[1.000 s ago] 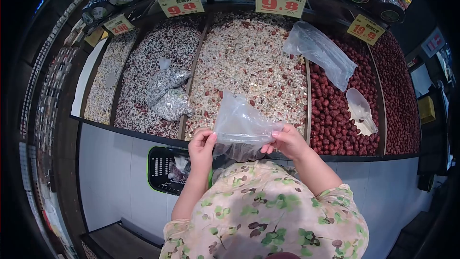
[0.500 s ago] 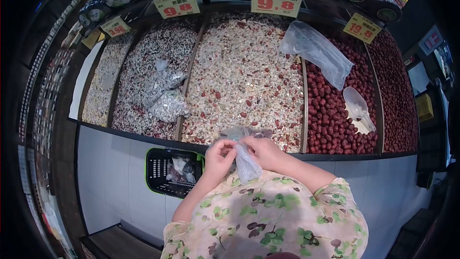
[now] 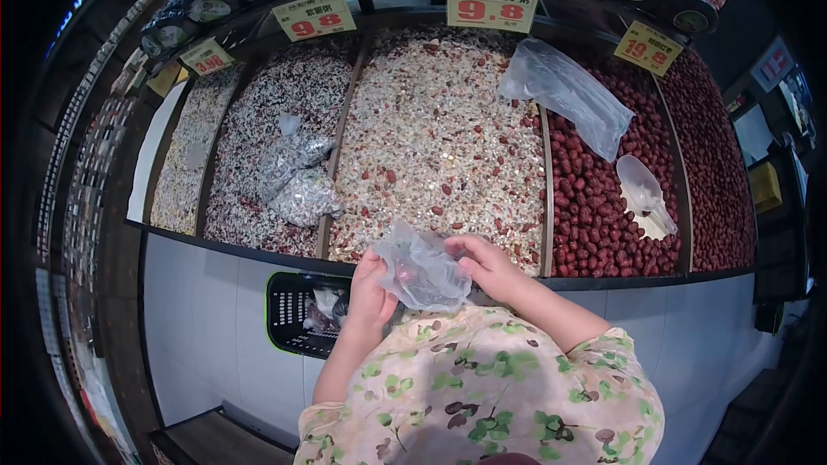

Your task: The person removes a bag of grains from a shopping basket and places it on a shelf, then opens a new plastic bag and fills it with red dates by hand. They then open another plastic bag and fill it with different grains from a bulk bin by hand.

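Note:
A clear plastic bag (image 3: 420, 265) is spread between my hands at the front edge of the bin of mixed pale grains (image 3: 444, 138). My left hand (image 3: 369, 294) grips its left side, fingers partly behind the plastic. On the opposite side, my right hand (image 3: 488, 267) pinches the film between thumb and fingers. Something reddish shows faintly through the bag; I cannot make out what it is.
A filled clear bag (image 3: 303, 182) lies on the dark mixed grains (image 3: 280, 86). An unfilled plastic bag (image 3: 568, 96) and a clear scoop (image 3: 642, 185) rest over red dates (image 3: 586, 207). A black basket (image 3: 289, 314) with bagged goods sits below left. Price signs (image 3: 489, 5) line the back.
The bag was gathered and pinched at its neck by both hands. Now its plastic is spread wide, and my hands have moved apart to its sides.

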Demonstrator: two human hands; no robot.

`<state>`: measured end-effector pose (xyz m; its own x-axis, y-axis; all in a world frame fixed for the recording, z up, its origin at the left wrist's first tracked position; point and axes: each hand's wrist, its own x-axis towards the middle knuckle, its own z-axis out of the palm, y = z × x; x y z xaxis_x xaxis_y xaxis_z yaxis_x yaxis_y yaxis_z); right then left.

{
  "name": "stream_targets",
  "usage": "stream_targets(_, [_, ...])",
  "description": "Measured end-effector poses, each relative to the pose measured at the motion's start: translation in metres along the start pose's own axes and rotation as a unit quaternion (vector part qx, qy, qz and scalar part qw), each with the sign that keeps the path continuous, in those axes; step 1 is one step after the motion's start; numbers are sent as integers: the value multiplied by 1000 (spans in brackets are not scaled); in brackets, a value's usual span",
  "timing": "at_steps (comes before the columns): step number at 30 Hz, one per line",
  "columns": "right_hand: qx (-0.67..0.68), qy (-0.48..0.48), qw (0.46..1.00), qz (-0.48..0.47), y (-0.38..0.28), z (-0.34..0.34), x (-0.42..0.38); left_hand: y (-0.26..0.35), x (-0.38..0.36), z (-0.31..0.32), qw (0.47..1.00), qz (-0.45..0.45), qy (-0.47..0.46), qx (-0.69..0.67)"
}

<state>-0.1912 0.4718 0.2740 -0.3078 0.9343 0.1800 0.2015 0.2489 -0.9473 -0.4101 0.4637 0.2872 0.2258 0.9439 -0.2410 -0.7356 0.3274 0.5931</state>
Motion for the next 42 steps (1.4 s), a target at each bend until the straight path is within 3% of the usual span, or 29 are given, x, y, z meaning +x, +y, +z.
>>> stream_targets(1, [1, 0, 1000, 1, -18, -3, 4, -5, -1, 5, 1000, -1, 1, 0])
stream_targets(3, [-10, -156, 986, 64, -55, -7, 9, -15, -6, 21, 994, 6, 42, 104])
stream_targets(4, [-10, -154, 986, 66, -56, -2, 11, -13, -9, 29, 994, 3, 41, 105])
stream_targets(6, [-150, -185, 971, 12, -54, 8, 15, -7, -12, 42, 996, -14, 44, 81])
stream_targets(7, [-109, -150, 983, 16, -40, 15, 13, -6, -13, 35, 895, 120, 9, 430])
stream_targets(8, [-109, -148, 983, 15, -30, 18, 12, -3, -10, 26, 894, 121, 7, 431])
stream_targets(9, [-93, -137, 986, 22, -24, 17, 11, 0, -6, 15, 974, 51, 34, 218])
stream_targets(10, [-78, -126, 989, 29, -18, 15, 9, 4, -4, 7, 998, -23, 59, -7])
stream_targets(12, [-93, -136, 985, 56, 8, 7, 4, 15, -6, -5, 997, -20, 79, 17])
stream_targets(14, [-129, -13, 988, 88, 41, -1, -3, 23, -14, -17, 998, -50, 6, 40])
stream_targets(15, [-130, -14, 988, 88, 45, -6, -5, 24, -16, -24, 998, -46, -29, 39])
stream_targets(16, [107, 9, 972, 211, 49, -11, -5, 21, -20, -27, 998, -43, -31, 37])
stream_targets(17, [338, 32, 885, 320, 53, -14, -4, 16, -24, -28, 978, -22, -69, 197])
stream_targets(18, [338, 32, 885, 319, 48, -14, -2, 14, -27, -25, 930, -2, -106, 352])
stream_targets(19, [442, 43, 823, 355, 40, -12, 1, 13, -32, -16, 873, 12, -108, 475])
stream_targets(20, [539, 53, 748, 383, 35, -10, 4, 10, -33, -11, 872, 11, -110, 477])
stream_targets(22, [584, 7, 734, 348, 40, -1, 6, 7, -32, -5, 802, -77, -72, 587])
stream_targets(24, [695, 34, 639, 328, 43, 8, 7, 5, -25, -24, 785, -94, -45, 611])
stream_targets(26, [658, 36, 672, 339, 49, 9, 8, 9, -19, -42, 821, -16, -38, 570])
stream_targets(27, [662, 41, 655, 362, 32, 3, 7, 8, -17, -51, 881, -7, -23, 472])
stream_targets(28, [666, 47, 638, 384, 23, -2, 6, 9, -17, -52, 881, -6, -25, 472])
stream_targets(29, [637, 8, 675, 371, 26, -3, -2, 10, -17, -53, 951, -38, 6, 307])
stream_targets(30, [637, 10, 676, 370, 29, -4, -9, 11, -16, -52, 988, -69, 36, 131])
stream_targets(32, [406, -142, 854, 292, 33, -5, -17, 13, -13, -48, 992, -69, 25, 106])
stream_targets(34, [404, -166, 869, 233, 23, -11, -18, 13, -7, -45, 993, -112, 23, -35])
stream_targets(36, [205, -163, 932, 250, 22, -18, -20, 9, -4, -39, 990, -136, 1, -48])
stream_targets(38, [218, -101, 934, 265, 16, -32, -21, 7, -4, -26, 985, -159, -22, -62])
stream_targets(40, [265, 74, 925, 260, 14, -48, -21, 13, -7, -2, 976, -196, 15, -90])
stream_targets(42, [273, 142, 923, 232, -1, -57, -21, 17, -8, 1, 966, -219, 2, -139])
